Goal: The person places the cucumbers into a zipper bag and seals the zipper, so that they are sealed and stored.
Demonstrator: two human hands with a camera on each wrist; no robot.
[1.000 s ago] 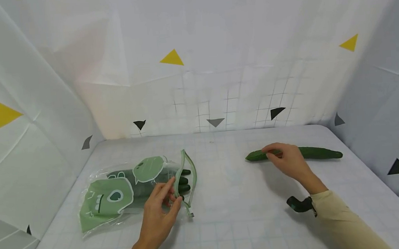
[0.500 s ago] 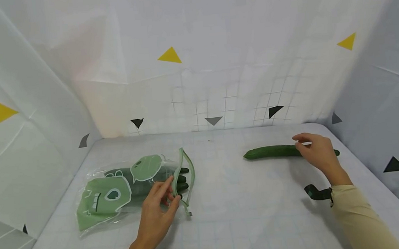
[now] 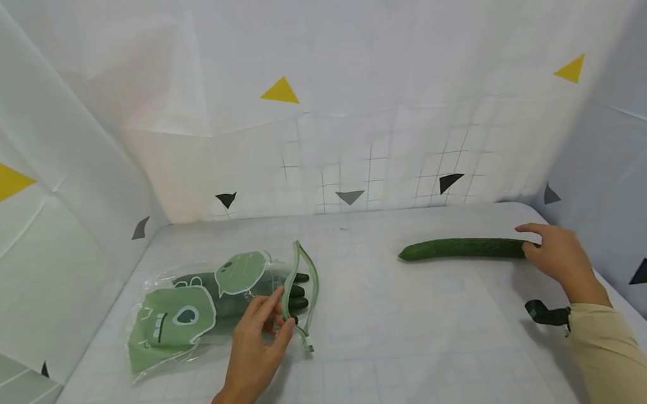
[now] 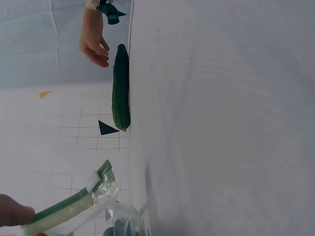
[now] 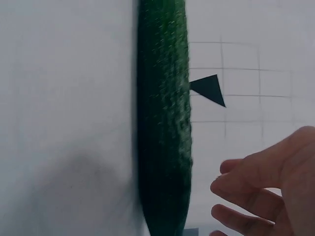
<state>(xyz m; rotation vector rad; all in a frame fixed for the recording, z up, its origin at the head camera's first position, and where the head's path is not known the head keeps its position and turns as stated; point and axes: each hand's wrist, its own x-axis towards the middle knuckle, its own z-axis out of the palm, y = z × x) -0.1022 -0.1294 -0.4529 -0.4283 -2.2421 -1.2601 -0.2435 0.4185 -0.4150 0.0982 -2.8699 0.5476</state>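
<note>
- Two hazards deserve our attention: a rolling cucumber and a slackening bag mouth.
- Rolling: we see the loose cucumber (image 3: pixel 458 248) lying lengthwise across the right side of the table (image 3: pixel 402 335). Its round body could roll if a fingertip nudges it off-centre.
- Slackening: the mouth strip (image 4: pixel 64 211) of the bag (image 3: pixel 170 328) appears soft. If the pinch slips, we expect the mouth to narrow.
- Fouling: dark cucumber ends (image 3: pixel 298 291) lie at the mouth; we judge that they could catch the strip if it is pressed together there.
- Left hand (image 3: pixel 255 344): we find its thumb and finger pinching the strip, wrist toward the near edge.
- Right hand (image 3: pixel 558 256): it hovers by the loose cucumber's right end, fingers loosely bent, thumb and forefinger parted, holding nothing; the right wrist view shows it beside the cucumber, apparently apart.
</note>
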